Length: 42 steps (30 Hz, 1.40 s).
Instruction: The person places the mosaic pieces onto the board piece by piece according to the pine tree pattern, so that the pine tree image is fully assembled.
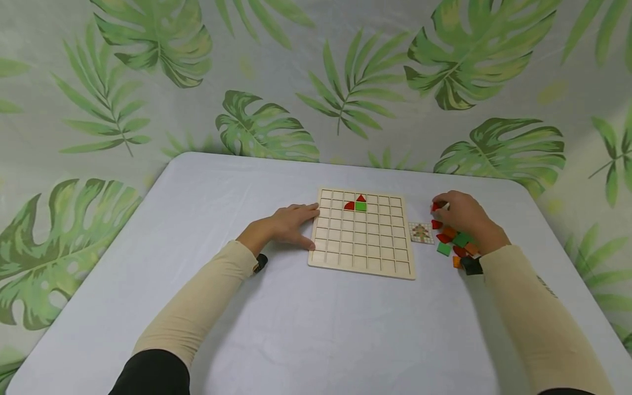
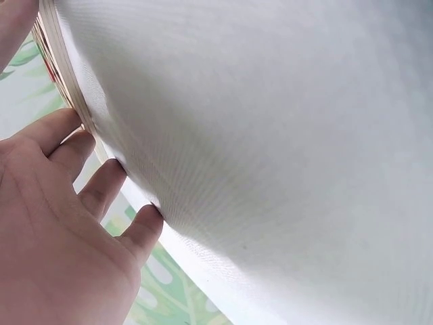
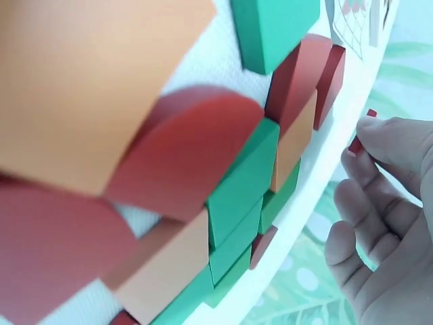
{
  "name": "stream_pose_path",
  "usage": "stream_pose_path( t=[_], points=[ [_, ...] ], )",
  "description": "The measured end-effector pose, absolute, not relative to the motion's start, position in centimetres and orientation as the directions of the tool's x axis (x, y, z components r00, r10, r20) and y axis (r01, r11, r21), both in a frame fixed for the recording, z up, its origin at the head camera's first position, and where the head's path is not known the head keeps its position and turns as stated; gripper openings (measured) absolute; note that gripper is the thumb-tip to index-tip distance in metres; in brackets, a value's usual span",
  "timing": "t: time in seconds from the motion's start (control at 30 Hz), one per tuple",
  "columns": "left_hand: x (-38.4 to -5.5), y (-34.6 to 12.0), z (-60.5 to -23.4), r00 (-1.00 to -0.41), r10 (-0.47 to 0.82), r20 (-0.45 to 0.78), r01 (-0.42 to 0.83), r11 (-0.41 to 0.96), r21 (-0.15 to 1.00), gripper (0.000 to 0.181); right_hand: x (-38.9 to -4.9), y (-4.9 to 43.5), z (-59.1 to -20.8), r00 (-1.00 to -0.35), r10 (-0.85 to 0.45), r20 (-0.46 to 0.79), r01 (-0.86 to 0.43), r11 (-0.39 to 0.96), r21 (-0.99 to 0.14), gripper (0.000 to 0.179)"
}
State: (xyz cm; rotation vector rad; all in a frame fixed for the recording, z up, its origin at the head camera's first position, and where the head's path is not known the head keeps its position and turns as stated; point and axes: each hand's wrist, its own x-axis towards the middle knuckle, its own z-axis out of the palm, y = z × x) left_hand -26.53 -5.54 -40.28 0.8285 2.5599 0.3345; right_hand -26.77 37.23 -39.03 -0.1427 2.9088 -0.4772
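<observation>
My left hand (image 1: pixel 290 224) rests at the left edge of a wooden grid board (image 1: pixel 359 241), fingers spread and touching its side. In the left wrist view, that hand's fingertips (image 2: pixel 150 215) meet the cloth beside the board's edge. On the board's upper part sit a red triangle (image 1: pixel 361 198), a green square (image 1: pixel 361 207) and a red quarter-round piece (image 1: pixel 350 206). Right of the board, my right hand (image 1: pixel 466 215) pinches a small red piece (image 3: pixel 362 135) between thumb and forefinger, above the table. Its full shape is hidden by the fingers.
A small pattern card (image 1: pixel 421 233) with a tree-like figure lies against the board's right side. Below the right hand are loose red, orange and green pieces, among them a green square (image 1: pixel 444 249). White cloth (image 1: pixel 316 329) covers the table; a leaf-print sheet (image 1: pixel 266 126) hangs behind.
</observation>
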Motion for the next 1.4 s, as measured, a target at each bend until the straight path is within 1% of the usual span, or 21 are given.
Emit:
stream_pose_path(
  t=[0.1,0.37,0.67,1.0,1.4],
  points=[
    [-26.5,-5.5,-40.2,-0.730,0.602,-0.323,0.497,0.792,0.354,0.093,-26.7,37.6,-38.9,-0.977,-0.139,-0.161,-0.081,0.943,-0.323,0.045],
    [-26.5,-5.5,-40.2,-0.730,0.604,-0.321,0.499,0.791,0.353,0.092,-26.6,37.8,-39.0,-0.981,-0.122,-0.151,-0.073,0.953,-0.295,0.041],
    [-26.5,-5.6,-40.2,-0.728,0.607,-0.318,0.506,0.789,0.348,0.092,-26.7,37.7,-38.9,-0.981,-0.136,-0.141,-0.092,0.954,-0.286,0.040],
    [-26.5,-5.5,-40.2,-0.727,0.607,-0.323,0.501,0.789,0.356,0.092,-26.5,37.6,-38.8,-0.979,-0.144,-0.146,-0.095,0.950,-0.299,0.041],
    [-26.4,-5.5,-40.1,-0.728,0.605,-0.323,0.502,0.791,0.350,0.091,-26.6,36.4,-38.6,-0.976,-0.189,-0.109,-0.147,0.939,-0.310,0.040]
  ],
)
